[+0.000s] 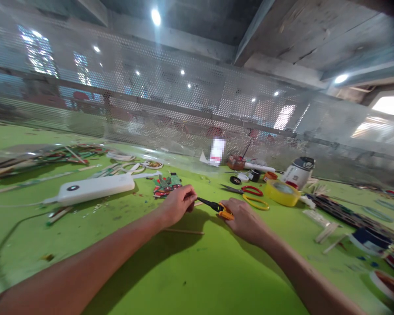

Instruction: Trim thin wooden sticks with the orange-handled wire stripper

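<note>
My right hand [244, 217] is wrapped round the orange handles of a pair of pliers [212, 204], whose black jaws point left. At the jaw tip my left hand [180, 202] is closed in a pinch. Whatever sits between its fingers is too small to make out. Below the hands a thin wooden stick [185, 231] lies on the green tabletop [197, 275]. Just behind my left hand is a little heap of red and green pieces [166, 183]. Scissors [243, 190] with one red and one yellow loop lie beyond my right hand.
A white glue gun-like device [96, 189] with a cable lies at left, near bundled sticks [46, 164]. Yellow tape [282, 193], a white bottle [300, 170] and a dark blue-labelled jar [371, 240] stand at right. A perforated metal screen [170, 105] rises behind the table.
</note>
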Available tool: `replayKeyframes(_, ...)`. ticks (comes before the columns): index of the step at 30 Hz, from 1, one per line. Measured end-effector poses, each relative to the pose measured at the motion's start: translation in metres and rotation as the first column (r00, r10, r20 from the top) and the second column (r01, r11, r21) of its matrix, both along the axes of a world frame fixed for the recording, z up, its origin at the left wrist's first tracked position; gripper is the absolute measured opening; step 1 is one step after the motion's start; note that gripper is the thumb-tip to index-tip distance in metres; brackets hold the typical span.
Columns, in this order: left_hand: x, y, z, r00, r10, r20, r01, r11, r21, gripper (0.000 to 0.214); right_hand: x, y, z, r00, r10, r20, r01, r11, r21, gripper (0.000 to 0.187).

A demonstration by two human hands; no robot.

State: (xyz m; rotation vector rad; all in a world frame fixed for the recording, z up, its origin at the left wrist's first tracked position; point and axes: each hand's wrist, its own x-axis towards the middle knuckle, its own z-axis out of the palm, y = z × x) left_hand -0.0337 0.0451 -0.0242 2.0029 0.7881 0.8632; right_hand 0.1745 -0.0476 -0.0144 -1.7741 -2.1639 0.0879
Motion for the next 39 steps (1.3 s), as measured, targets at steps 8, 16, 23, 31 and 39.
replayKeyframes(8,-0.001,0.001,0.000,0.999,-0.028,-0.020,0.028,0.999,0.025,0.021,0.001,-0.002,0.003,0.999,0.016,-0.034,-0.016,1.000,-0.023,0.019)
replayKeyframes(16,-0.003,-0.005,0.005,0.999,-0.021,-0.045,0.024,0.998,0.061,0.022,0.002,-0.002,0.006,0.999,0.031,-0.038,-0.032,0.999,-0.024,0.017)
replayKeyframes(23,-0.003,-0.004,0.007,0.999,-0.027,0.018,0.027,1.000,-0.001,0.020,0.002,-0.003,0.003,0.999,0.023,-0.029,-0.023,1.000,0.013,0.017)
replayKeyframes(31,0.000,-0.011,0.012,0.977,-0.091,0.193,0.154,0.929,-0.337,0.028,0.005,0.000,-0.003,0.999,-0.016,0.032,0.013,0.994,0.104,0.022)
replayKeyframes(39,-0.002,-0.011,0.009,0.972,-0.037,0.233,0.157,0.838,-0.522,0.029,0.000,-0.005,0.001,0.992,-0.047,0.120,0.031,0.991,0.131,0.036)
